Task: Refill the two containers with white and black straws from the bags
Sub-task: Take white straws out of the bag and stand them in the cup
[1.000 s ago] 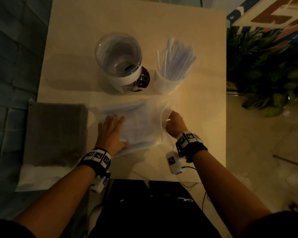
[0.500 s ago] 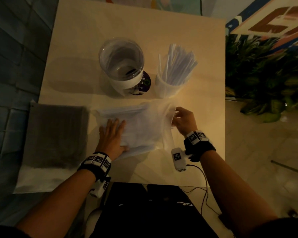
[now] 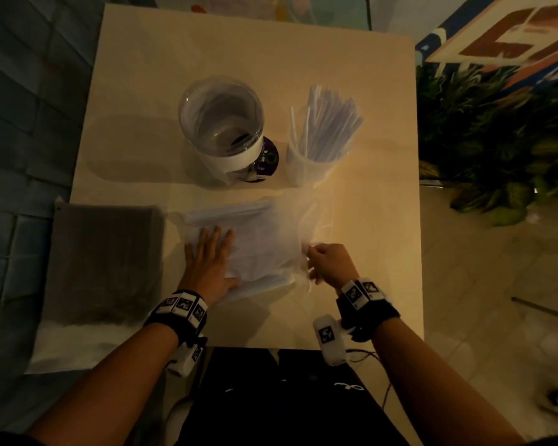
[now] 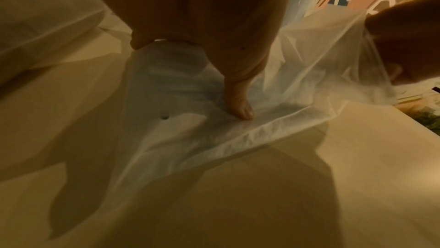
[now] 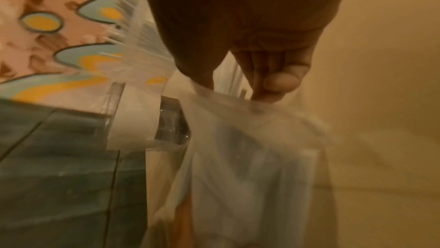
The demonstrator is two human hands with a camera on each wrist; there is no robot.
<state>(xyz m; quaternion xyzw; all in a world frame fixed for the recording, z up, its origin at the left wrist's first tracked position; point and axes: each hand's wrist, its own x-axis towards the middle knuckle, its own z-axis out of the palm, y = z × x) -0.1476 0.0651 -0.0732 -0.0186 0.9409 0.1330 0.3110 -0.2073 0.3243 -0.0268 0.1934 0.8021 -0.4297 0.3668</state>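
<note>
A clear plastic bag of white straws (image 3: 258, 239) lies flat on the beige table (image 3: 245, 53). My left hand (image 3: 208, 262) presses flat on the bag's left half, fingers straight; its thumb (image 4: 239, 105) lies on the plastic. My right hand (image 3: 327, 263) pinches the bag's open right edge (image 5: 238, 105) and lifts it. Behind stand a wide clear container (image 3: 221, 123) with a white band, almost bare inside, and a smaller clear cup (image 3: 313, 159) holding white straws (image 3: 329, 123). A bag of dark straws (image 3: 103, 262) lies at the left, overhanging the table.
A dark round disc (image 3: 266, 159) lies between the two containers. Green plants (image 3: 496, 140) stand beyond the table's right edge. A tiled floor (image 3: 496, 284) lies to the right, and my dark trousers (image 3: 277, 397) sit at the table's near edge.
My right hand has moved down and nearer along the bag's open edge, pulling the plastic with it. My left hand stays pressed on the bag.
</note>
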